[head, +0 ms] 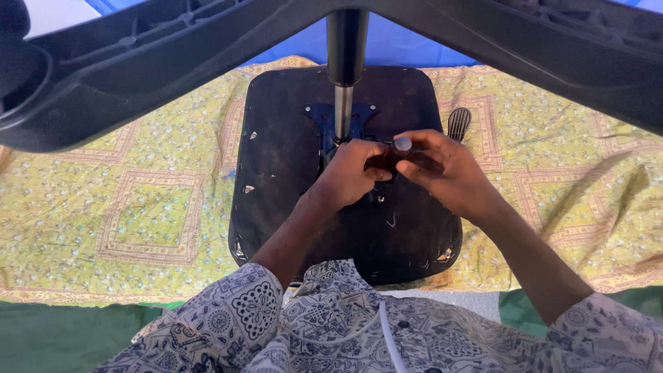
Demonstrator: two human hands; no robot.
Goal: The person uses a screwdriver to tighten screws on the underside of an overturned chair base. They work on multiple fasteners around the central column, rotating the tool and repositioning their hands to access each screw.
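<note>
Where the two hands meet, over the middle of an upturned chair seat (290,200), a small dark part with a grey rounded knob (402,144) is held between them. The left hand (349,174) is curled with its fingers closed against the near end of that part, just beside the foot of the metal column (343,110). The right hand (442,169) is closed over the part from the far side, the thumb and forefinger pinched beside the knob. Exactly how much of the part is enclosed by either grip cannot be told, since it is mostly hidden by the fingers.

A blue mounting plate (324,119) is seen on the seat's underside, around the base of the column. A black ribbed lever (458,122) is seen at the seat's right edge, just beyond the right hand. The seat is laid on a yellow patterned cloth (138,207) spread beneath it. Black legs of the chair base (138,69) are spread across the top of the view, above the seat. Patterned sleeves (262,311) are seen at the bottom edge.
</note>
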